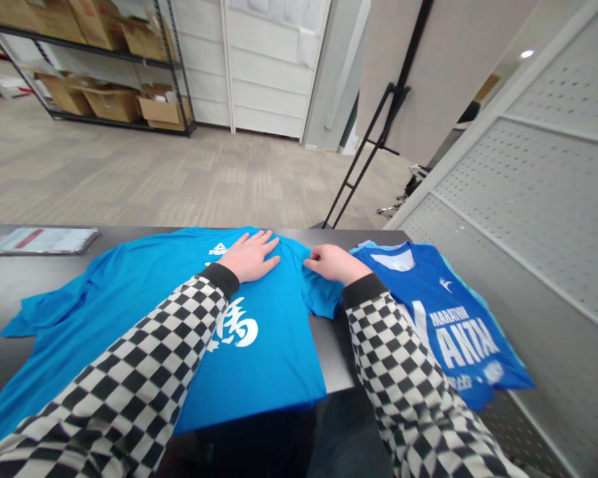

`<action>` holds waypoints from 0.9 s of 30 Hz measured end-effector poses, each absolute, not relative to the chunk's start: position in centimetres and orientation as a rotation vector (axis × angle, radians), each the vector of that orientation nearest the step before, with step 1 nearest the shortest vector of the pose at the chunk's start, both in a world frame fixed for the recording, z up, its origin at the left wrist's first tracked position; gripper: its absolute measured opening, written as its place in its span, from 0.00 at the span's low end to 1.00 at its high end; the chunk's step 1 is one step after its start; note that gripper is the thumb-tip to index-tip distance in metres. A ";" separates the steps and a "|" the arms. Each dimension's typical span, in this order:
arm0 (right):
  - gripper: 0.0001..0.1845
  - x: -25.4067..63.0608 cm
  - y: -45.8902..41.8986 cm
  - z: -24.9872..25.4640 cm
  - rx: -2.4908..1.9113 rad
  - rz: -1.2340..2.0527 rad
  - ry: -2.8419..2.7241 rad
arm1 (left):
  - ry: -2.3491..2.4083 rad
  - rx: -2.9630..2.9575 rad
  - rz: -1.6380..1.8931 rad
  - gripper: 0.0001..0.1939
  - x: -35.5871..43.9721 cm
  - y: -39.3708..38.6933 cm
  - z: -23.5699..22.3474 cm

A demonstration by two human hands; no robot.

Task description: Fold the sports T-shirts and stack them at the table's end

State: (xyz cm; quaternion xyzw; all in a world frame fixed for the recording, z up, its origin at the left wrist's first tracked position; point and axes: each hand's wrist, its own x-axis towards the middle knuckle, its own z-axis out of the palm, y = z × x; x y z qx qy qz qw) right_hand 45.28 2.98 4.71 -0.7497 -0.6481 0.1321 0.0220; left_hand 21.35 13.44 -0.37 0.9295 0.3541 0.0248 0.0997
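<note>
A bright blue T-shirt (144, 299) with white print lies spread flat on the dark table (0, 279). My left hand (252, 255) rests flat on its upper chest near the collar, fingers stretched out. My right hand (331, 262) pinches the shirt's right sleeve at the shoulder, fingers curled on the cloth. Both arms wear black-and-white checked sleeves. To the right lies a darker blue sleeveless jersey (448, 318) with white lettering, on top of other folded clothes.
A phone or tablet (44, 240) lies at the table's far left. A perforated grey panel (538, 199) stands close on the right. Behind are a black stand (379, 126) and metal shelves with cardboard boxes (109, 99) across carpeted floor.
</note>
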 end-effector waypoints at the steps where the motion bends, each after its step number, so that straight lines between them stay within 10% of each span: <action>1: 0.11 45.3 3.1 4.6 -2.349 0.436 -1.992 | 1.047 2.750 0.071 0.40 21.3 13.5 -0.4; 27: 0.18 44.3 4.3 2.4 -2.256 0.134 -1.845 | 1.124 2.730 0.084 0.42 21.8 13.0 -0.5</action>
